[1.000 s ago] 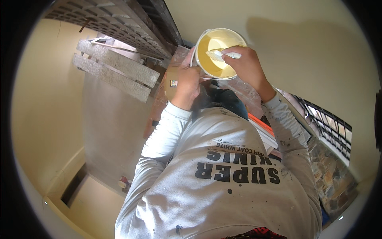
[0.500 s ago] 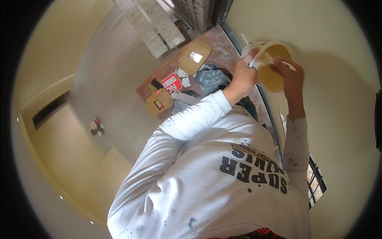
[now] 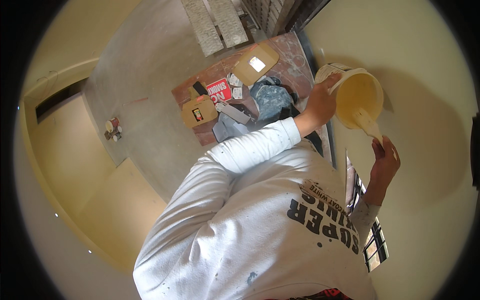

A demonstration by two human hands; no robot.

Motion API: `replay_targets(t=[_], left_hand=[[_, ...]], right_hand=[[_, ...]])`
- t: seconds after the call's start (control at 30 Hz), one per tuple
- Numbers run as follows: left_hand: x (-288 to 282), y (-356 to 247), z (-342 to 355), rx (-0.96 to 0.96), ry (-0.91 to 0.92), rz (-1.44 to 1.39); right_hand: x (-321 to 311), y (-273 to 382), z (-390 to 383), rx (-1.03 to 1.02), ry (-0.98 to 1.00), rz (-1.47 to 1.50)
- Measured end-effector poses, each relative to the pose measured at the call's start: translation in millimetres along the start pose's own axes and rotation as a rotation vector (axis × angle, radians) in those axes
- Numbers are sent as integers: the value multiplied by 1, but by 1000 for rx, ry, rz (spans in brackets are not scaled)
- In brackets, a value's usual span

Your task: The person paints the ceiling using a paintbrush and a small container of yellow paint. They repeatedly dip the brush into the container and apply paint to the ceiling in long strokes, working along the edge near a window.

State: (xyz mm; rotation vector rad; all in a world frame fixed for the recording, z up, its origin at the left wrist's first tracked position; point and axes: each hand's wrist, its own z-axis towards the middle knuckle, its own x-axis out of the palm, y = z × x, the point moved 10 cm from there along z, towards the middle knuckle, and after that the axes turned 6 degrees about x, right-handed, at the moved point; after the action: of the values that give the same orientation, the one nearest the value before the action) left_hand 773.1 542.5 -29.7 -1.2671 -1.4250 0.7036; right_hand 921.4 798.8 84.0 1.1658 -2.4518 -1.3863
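My left hand point(image 3: 321, 103) is closed on the rim of a white paint bucket point(image 3: 384, 96), which tips so its mouth faces me. Yellowish paint point(image 3: 356, 95) coats the inside. Below and to the right, my right hand point(image 3: 385, 162) grips the handle end of a cream-coloured paintbrush point(image 3: 369, 125). The brush's head rests at the lower lip of the bucket, partly inside its mouth. How deep the paint stands cannot be made out.
A pale yellow wall point(image 3: 425, 165) rises close on the right. Beneath lies a reddish board point(image 3: 295, 55) with cardboard pieces point(image 3: 257, 62), a red sign point(image 3: 220, 90) and a stained blue cloth point(image 3: 272, 100). Two rough planks point(image 3: 227, 22) stand beyond; several small cans point(image 3: 113, 129) sit far left.
My right hand has moved down and away from the bucket's mouth, drawing the brush outward. The bucket has shifted slightly right and down with my left hand.
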Motion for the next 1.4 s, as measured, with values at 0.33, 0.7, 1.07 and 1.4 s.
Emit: replay_targets(t=[0.33,0.7,1.07,1.4], left_hand=[[26,-43,-18,-133,40,16],[47,-57,-39,-355,272,-46],[78,-120,-33,-501,415,13],[82,-72,17,-445,562,-28]], right_hand=[[-48,7,-29,-61,-16,82],[-99,-9,-96,-166,-72,480],[-108,-64,-96,-94,-127,597],[-103,-52,-119,-573,-291,-6]])
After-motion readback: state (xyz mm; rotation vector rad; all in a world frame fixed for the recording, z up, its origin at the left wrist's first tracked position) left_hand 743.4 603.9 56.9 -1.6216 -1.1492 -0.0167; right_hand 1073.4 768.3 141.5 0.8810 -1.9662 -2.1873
